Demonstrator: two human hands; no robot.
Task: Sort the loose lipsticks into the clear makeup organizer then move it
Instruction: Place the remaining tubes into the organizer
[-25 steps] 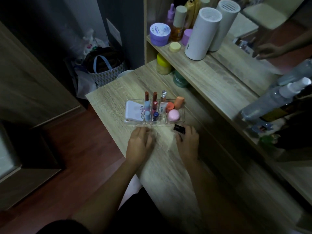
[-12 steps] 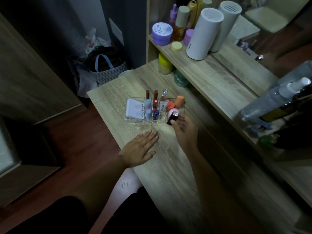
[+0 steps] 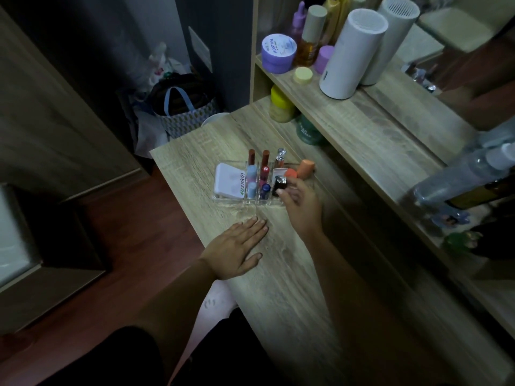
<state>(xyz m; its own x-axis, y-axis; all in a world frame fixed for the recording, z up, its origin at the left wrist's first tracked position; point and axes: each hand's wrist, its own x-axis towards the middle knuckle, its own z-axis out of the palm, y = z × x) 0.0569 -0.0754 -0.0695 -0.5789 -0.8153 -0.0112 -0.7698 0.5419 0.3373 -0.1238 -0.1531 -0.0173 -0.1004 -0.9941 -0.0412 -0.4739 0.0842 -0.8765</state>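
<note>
1. Right hand (image 3: 302, 203): grip pinching a dark lipstick (image 3: 279, 185), held tilted over the organizer (image 3: 250, 200), right of its slots.
2. Left hand (image 3: 237, 250): flat on the tabletop (image 3: 292, 288), fingers spread, holding nothing.
3. Organizer: mid-tabletop, just beyond both hands, lipsticks standing upright in its slots.

Table (image 3: 278, 274) light oak woodgrain. Organizer (image 3: 231, 198) clear; white compact (image 3: 228, 183) with green lettering; two dark-red lipsticks (image 3: 251, 157), pale-blue tubes (image 3: 251, 174), black lipstick (image 3: 279, 185) with silver top, orange sponge (image 3: 305, 168). Purple jar (image 3: 278, 52), yellow jar (image 3: 281, 105), white cylinder (image 3: 351, 54). Floor (image 3: 125, 218) reddish-brown.
</note>
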